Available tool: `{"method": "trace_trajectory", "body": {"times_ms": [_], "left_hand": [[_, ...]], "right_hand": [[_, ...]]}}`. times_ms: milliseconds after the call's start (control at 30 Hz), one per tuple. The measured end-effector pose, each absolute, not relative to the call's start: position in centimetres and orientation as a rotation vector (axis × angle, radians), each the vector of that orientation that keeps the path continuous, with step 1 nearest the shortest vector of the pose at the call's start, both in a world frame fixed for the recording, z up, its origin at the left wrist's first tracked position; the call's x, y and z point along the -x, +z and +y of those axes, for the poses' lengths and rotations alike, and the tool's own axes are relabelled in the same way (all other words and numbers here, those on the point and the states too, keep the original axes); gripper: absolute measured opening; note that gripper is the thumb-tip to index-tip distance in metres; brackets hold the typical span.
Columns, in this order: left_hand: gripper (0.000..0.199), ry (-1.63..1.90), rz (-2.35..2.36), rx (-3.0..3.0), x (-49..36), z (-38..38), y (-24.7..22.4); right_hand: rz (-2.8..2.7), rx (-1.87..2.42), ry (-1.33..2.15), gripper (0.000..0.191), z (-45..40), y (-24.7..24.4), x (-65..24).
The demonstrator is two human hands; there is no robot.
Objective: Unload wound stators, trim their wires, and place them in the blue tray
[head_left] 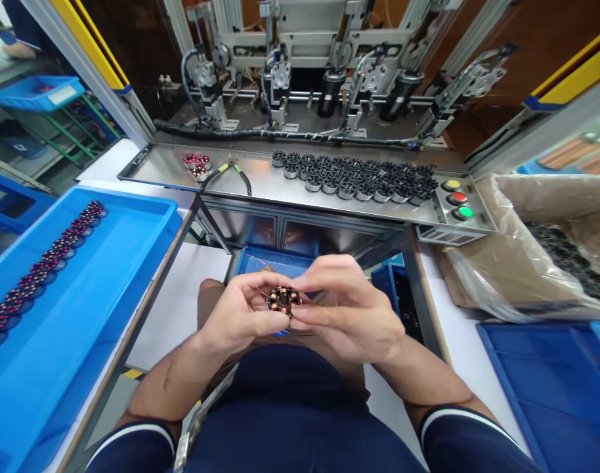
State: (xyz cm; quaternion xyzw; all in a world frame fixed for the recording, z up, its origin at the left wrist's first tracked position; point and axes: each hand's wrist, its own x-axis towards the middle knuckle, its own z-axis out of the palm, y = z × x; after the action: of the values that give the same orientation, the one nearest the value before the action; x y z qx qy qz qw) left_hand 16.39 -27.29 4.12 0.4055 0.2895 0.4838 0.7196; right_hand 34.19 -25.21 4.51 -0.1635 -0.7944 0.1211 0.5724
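Observation:
A small round motor stator (284, 300) with copper windings and a black rim is held over my lap. My left hand (245, 312) grips it from the left, thumb along its lower edge, and a thin wire end sticks up beside the fingers. On the right side, my right hand (346, 309) is closed with thumb and fingers at the stator's edge; it is slightly blurred, and whether it pinches a wire or the rim is not clear. Beyond the hands, rows of unwound black and silver stators (364, 177) stand on the metal shelf (260, 180).
Pliers (230, 172) and several red-wired stators (196, 164) lie at the shelf's left. A blue tray (107, 263) at left holds a row of wound stators. Buttons (457, 198), a plastic-lined box (477, 263) and a blue tray (541, 387) are at right. Machine fixtures stand behind.

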Motion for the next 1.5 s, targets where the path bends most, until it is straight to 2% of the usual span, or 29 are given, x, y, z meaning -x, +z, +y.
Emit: {"method": "trace_trajectory", "body": {"times_ms": [133,233,333,467,600,733,800,900,1000,1200,1433,1500], "left_hand": [[0.038,1.263,0.63,-1.058,-17.0,-27.6,4.3],[0.044,1.49,0.632,-1.265,-17.4,-27.8,4.2],[0.048,1.632,0.618,-1.417,-17.7,-27.9,4.0],[0.048,1.719,0.641,-1.501,-17.9,-28.1,3.6],[0.047,1.662,0.713,-1.427,-17.8,-28.4,3.2],[0.065,1.343,0.748,-1.34,-16.4,-28.1,3.0],[0.061,1.168,0.706,-1.318,-15.6,-27.8,3.0],[0.043,1.051,0.598,-1.265,-14.9,-27.5,2.8],[0.037,1.075,0.53,-1.179,-14.9,-27.3,2.5],[0.046,1.096,0.463,-1.133,-15.1,-27.0,2.1],[0.019,1.289,0.436,-1.203,-15.0,-26.9,2.2],[0.018,1.346,0.43,-1.164,-15.4,-26.9,2.2]], "right_hand": [[-1.784,0.523,0.007,0.005,-27.0,4.0,-34.2],[-1.747,0.639,-0.052,0.012,-27.9,3.9,-33.8],[-1.672,0.687,0.028,0.019,-28.3,4.0,-33.0],[-1.501,0.725,0.276,0.013,-28.6,3.8,-31.2],[-1.386,0.724,0.393,0.011,-28.4,3.4,-30.2],[-1.511,0.683,0.377,0.01,-27.6,3.1,-31.0],[-1.56,0.67,0.378,0.01,-27.2,3.1,-31.5],[-1.628,0.667,0.357,0.01,-26.8,3.3,-32.0],[-1.674,0.701,0.326,0.011,-26.7,3.7,-32.3],[-1.621,0.766,0.336,0.014,-26.8,3.9,-32.4],[-1.556,0.807,0.5,0.017,-26.7,4.3,-32.3],[-1.586,0.773,0.523,0.016,-26.7,4.4,-32.5]]}}
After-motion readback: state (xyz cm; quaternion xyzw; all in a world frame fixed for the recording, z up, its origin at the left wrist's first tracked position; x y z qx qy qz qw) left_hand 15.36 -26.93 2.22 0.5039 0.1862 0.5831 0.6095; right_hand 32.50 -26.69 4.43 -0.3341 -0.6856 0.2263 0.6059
